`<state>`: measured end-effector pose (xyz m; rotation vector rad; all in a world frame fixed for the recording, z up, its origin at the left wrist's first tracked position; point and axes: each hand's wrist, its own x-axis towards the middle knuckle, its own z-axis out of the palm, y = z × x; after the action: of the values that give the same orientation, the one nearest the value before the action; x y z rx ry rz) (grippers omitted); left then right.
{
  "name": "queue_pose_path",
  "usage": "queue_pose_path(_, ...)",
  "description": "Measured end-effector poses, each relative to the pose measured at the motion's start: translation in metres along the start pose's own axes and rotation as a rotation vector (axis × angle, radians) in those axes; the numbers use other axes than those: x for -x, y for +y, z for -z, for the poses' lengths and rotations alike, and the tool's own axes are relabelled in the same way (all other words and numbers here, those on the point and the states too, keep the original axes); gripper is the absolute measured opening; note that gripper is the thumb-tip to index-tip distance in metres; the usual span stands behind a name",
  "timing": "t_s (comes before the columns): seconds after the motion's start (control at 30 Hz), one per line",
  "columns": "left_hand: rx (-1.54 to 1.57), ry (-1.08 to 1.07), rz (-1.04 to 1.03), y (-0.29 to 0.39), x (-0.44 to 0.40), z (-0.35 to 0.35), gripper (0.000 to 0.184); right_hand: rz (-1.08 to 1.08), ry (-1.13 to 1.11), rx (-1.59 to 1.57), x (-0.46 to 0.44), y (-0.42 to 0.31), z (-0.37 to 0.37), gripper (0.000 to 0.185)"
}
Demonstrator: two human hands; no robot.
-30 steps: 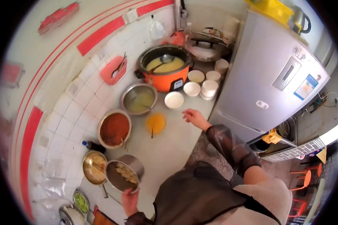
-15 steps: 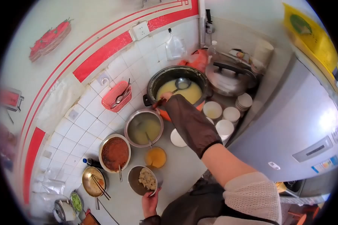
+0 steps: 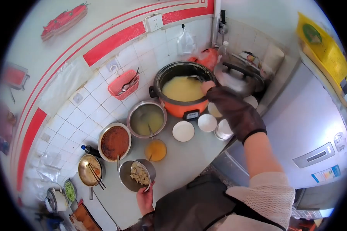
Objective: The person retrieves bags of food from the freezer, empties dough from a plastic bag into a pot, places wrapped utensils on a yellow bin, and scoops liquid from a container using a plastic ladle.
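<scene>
- At far left of counter (image 3: pixel 169 181): frying pan (image 3: pixel 84 166) with chopsticks (image 3: pixel 98 177) laid across; beside it, dark bottle (image 3: pixel 91 151).
- Next rightward: steel bowl (image 3: pixel 101 144) of red sauce (image 3: pixel 115 143), with a handle resting over the rim.
- Near front edge: steel pot (image 3: pixel 149 169), tilted, mouth toward left, with pale food chunks (image 3: pixel 139 174) inside.
- At its lower right, left hand (image 3: pixel 145 198): fingers grasping the rim.
- Behind: metal basin (image 3: pixel 133 111) of cloudy liquid with a utensil in it; just in front, orange mixture (image 3: pixel 155 150).
- Toward the back: orange cooker (image 3: pixel 178 110), uncovered, holding pale yellow liquid (image 3: pixel 181 87). In front, on counter: white bowls (image 3: pixel 183 131).
- Over the cooker's right side: ladle (image 3: pixel 195 78), near the rim. Beside it, right hand (image 3: pixel 208 87), fingers apparently clenched on the handle; exact grip blurred.
- Step in hand, as judged: ladle work at the cooker, with steel pot held ready in front.
- Called for, as judged: secure ladle grip, clearance over the rim, steady support of the tilted pot.
- At right: lid (image 3: pixel 232 80) leaning behind white bowls; then fridge (image 3: pixel 283 127).
</scene>
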<state>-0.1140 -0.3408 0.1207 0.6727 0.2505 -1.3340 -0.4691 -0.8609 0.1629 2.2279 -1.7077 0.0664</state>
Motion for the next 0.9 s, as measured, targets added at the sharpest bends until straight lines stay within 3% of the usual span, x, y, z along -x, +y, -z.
queue_pose_path(0.07,0.006,0.001,0.009,0.002,-0.003,0.010,0.059,0.154,-0.307,-0.070,0.011,0.010,0.020,0.020)
queue_pose_path(0.2,-0.035,0.011,-0.024,0.002,-0.001,0.012,0.055,0.538,-0.501,-0.070,0.021,0.009,0.056,0.013)
queue_pose_path(0.3,-0.001,-0.016,0.034,0.002,-0.008,0.018,0.055,0.711,-0.442,-0.157,0.038,0.014,0.069,0.013)
queue_pose_path(0.4,-0.008,-0.020,0.081,0.003,-0.016,0.022,0.054,0.725,-0.189,-0.210,0.063,0.001,0.068,0.030)
queue_pose_path(0.47,-0.034,-0.022,0.095,0.003,-0.021,0.023,0.053,0.133,-0.014,-0.180,0.095,-0.029,0.091,0.049)
queue_pose_path(0.53,-0.070,-0.021,0.105,0.007,-0.020,0.028,0.053,0.090,-0.077,-0.124,0.116,-0.028,0.110,0.060)
queue_pose_path(0.6,-0.045,-0.032,0.167,0.009,-0.023,0.029,0.052,-0.152,-0.028,-0.398,0.147,-0.021,0.136,0.058)
queue_pose_path(0.7,-0.042,-0.032,0.165,0.009,-0.030,0.041,0.052,-0.258,0.357,-0.901,0.205,0.002,0.103,0.055)
queue_pose_path(0.77,-0.031,-0.021,0.187,0.010,-0.033,0.046,0.052,-0.475,0.247,-1.166,0.262,-0.008,0.140,0.048)
queue_pose_path(0.8,-0.019,-0.010,0.197,0.012,-0.034,0.048,0.052,-0.481,0.248,-1.165,0.281,-0.007,0.131,0.048)
queue_pose_path(0.87,-0.030,-0.020,0.199,0.014,-0.040,0.056,0.052,-0.761,-0.054,-1.671,0.302,0.003,0.105,0.032)
queue_pose_path(0.9,-0.039,-0.026,0.198,0.013,-0.040,0.059,0.052,-0.762,-0.055,-1.671,0.297,0.004,0.089,0.032)
